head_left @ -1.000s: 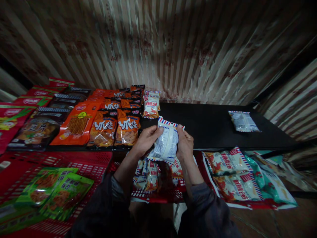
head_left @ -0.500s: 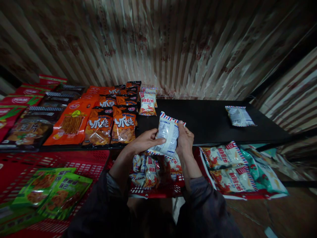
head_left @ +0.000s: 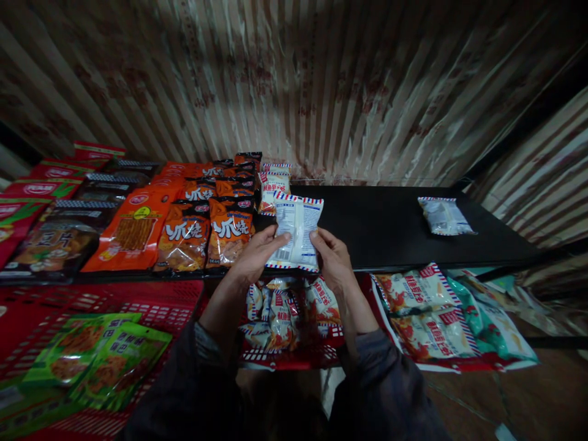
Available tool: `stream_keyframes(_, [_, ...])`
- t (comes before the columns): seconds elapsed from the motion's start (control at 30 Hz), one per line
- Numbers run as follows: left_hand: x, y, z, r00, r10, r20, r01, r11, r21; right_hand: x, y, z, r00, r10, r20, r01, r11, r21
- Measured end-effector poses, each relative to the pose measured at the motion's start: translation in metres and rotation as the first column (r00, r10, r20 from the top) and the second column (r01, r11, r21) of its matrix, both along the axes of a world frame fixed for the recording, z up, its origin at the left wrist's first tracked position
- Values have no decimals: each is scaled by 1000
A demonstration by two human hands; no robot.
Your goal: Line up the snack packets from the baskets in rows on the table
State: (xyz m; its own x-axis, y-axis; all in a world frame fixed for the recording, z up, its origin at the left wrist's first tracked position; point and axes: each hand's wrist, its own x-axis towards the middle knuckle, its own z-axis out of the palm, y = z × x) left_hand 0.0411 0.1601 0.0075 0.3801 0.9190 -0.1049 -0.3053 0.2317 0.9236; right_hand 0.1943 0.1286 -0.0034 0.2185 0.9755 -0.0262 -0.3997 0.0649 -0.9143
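Since the last look, the white bag (head_left: 301,223) has moved forward and left and turned straighter; it is up at the front of the black shelf (head_left: 376,226). Left hand (head_left: 257,252) and right hand (head_left: 335,256) pinch its lower sides, thumbs on its back. If a thumb slips, the shiny bag could fall into the red basket (head_left: 316,356) below. Too far left, it might bump the orange bags (head_left: 229,233). Its back has a barcode and blue words too tiny to read. Big white letters on the orange bags look like 爪烧.
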Motion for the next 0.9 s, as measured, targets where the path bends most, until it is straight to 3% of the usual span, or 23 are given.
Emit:
stream_keyframes(0.23, [1,-3,-1,992,-125,20,124,992,35,-1,5,-9,981,-194,24,195,980,-43])
stream_keyframes(0.33, [1,-2,-1,993,-116,-2,116,992,42,-2,5,-10,975,-221,31,222,974,-38])
stream_keyframes(0.63, [1,-1,9,986,134,95,-138,990,42,1,2,-4,998,-55,6,55,998,-7])
stream_keyframes(0.9, [2,2,6,980,155,122,-159,987,23,-2,6,-12,997,-60,53,55,995,83])
